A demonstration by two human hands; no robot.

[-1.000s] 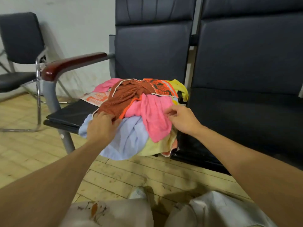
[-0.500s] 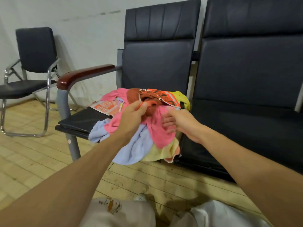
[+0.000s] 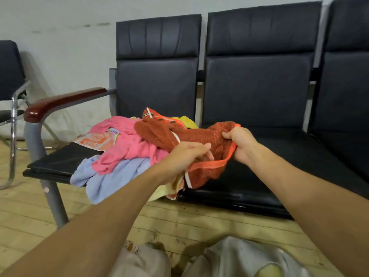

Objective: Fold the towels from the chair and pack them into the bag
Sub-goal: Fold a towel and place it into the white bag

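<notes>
Rust towel: a rust-red towel [image 3: 165,134] with an orange border and a thin white stripe is held in both hands. One end still lies on top of the pile; the rest stretches to the right, over the gap between the first seat and the next one.
Left hand: the left hand [image 3: 183,156] grips the towel's lower part from above. Its fingers [image 3: 205,146] are together and curled over the cloth, and the orange border runs out from under them.
Right hand: the right hand [image 3: 242,145] holds the towel's far right end. Its fingers are curled into a fist around a bunch of cloth with the thumb [image 3: 226,134] pressed on top, and the orange border passes through the grip.
Between the hands: the towel sags in a loose fold, the border strung from one hand to the other. A flap hangs below the left hand, past the front edge of the seat.
Pile: a pink towel [image 3: 129,144] lies just under the rust one. A light blue towel [image 3: 111,176] lies beneath it and spills over the front edge, and a pale yellow towel [image 3: 159,193] hangs there beside it. An orange-and-white printed cloth [image 3: 95,139] lies flat at the pile's left side.
Seat: the pile covers the right half of a black chair seat [image 3: 60,160] that has a red-brown armrest [image 3: 63,101] on its left.
Neighbours: another black seat [image 3: 269,176] adjoins on the right. A separate chrome-framed chair [image 3: 10,76] stands well apart at the left edge.
Floor: wooden boards [image 3: 30,212], with the person's light trousers [image 3: 229,256] at the bottom.
</notes>
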